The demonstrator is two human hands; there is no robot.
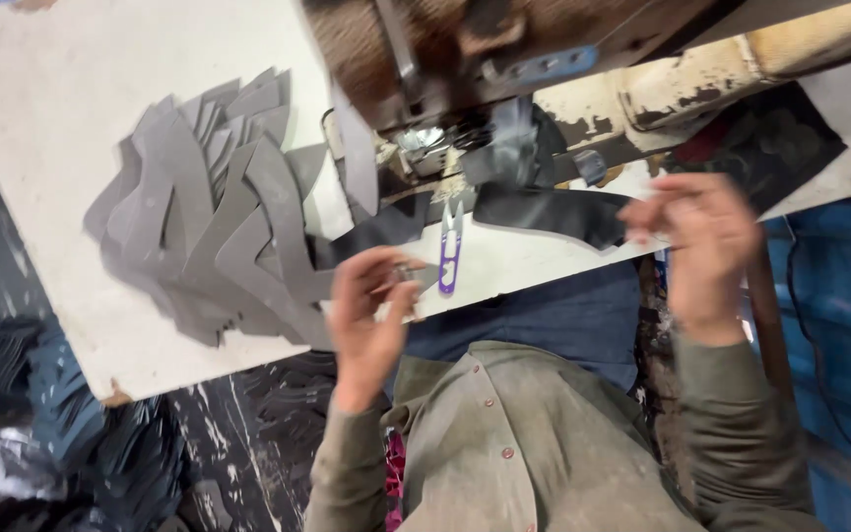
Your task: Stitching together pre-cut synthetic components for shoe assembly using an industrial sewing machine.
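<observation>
My left hand [371, 305] is at the table's near edge, its fingers pinched on a small grey piece [408, 272]. It is right beside a pair of purple thread snips [450, 251] lying on the white table [71, 99]. My right hand [701, 236] is blurred and raised at the right. Its fingers are closed on the end of a long black cut piece [554, 212] that runs under the sewing machine's head [465, 49]. Left of my left hand lies a fanned pile of grey angled cut pieces [219, 207].
The worn machine arm [701, 79] crosses the upper right. Heaps of dark cut pieces [51, 424] lie on the floor at the lower left. A blue surface [839, 296] lies at the right, and my grey shirt [514, 443] fills the bottom middle.
</observation>
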